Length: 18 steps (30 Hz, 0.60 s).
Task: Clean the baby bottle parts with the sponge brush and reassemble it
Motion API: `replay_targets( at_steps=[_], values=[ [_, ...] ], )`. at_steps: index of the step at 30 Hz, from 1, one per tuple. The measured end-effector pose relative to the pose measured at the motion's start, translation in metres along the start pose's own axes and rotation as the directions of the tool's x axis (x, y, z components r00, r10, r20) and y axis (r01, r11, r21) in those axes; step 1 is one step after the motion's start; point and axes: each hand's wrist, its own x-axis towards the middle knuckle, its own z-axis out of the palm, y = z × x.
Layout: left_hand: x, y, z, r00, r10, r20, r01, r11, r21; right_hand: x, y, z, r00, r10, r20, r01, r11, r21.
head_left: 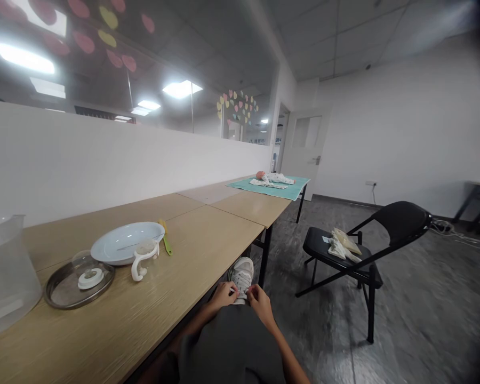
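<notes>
A white lace-up sneaker [242, 269] is on a raised foot beside the table edge, its toe pointing away from me. At the sneaker's left side, my left hand [225, 294] is closed, with a bit of white shoelace [232, 290] at its fingertips. My right hand [260, 304] sits at the opposite side, thumb and finger pinched at the laces. What the right fingertips grip is small, and it looks like the other lace end. Dark grey clothing [232, 341] covers the leg behind the shoe.
On the wooden table [200, 234] are a white bowl [124, 242], a metal tray [60, 293], a white handled part [144, 258], a yellow-green brush [166, 237] and a clear pitcher [8, 277]. A doll [278, 177] lies on a teal mat [240, 184]. Right stands a black folding chair [404, 224] holding gloves [340, 248].
</notes>
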Motion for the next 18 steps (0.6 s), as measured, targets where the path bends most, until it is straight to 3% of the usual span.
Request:
replay_targets(
  at_steps=[3, 6, 9, 11, 18],
  values=[
    [-0.001, 0.002, -0.004, 0.998, 0.044, 0.047, -0.047, 0.998, 0.053, -0.001, -0.003, -0.003, 0.999, -0.032, 0.04, 0.032, 0.999, 0.004],
    [-0.002, 0.005, -0.007, 0.994, 0.077, 0.079, -0.085, 0.99, 0.112, -0.004, -0.006, -0.006, 0.979, -0.158, 0.131, 0.171, 0.981, -0.094],
    [-0.002, 0.006, -0.007, 0.991, 0.093, 0.095, -0.109, 0.977, 0.183, -0.003, -0.006, -0.005, 0.929, -0.296, 0.223, 0.364, 0.84, -0.402],
    [-0.001, 0.006, -0.005, 0.992, 0.089, 0.095, -0.108, 0.968, 0.228, 0.0, -0.005, -0.001, 0.91, -0.335, 0.244, 0.415, 0.721, -0.555],
    [0.0, 0.003, 0.002, 0.994, 0.065, 0.087, -0.089, 0.95, 0.301, 0.001, 0.006, 0.008, 0.886, -0.405, 0.226, 0.449, 0.625, -0.639]
  ],
)
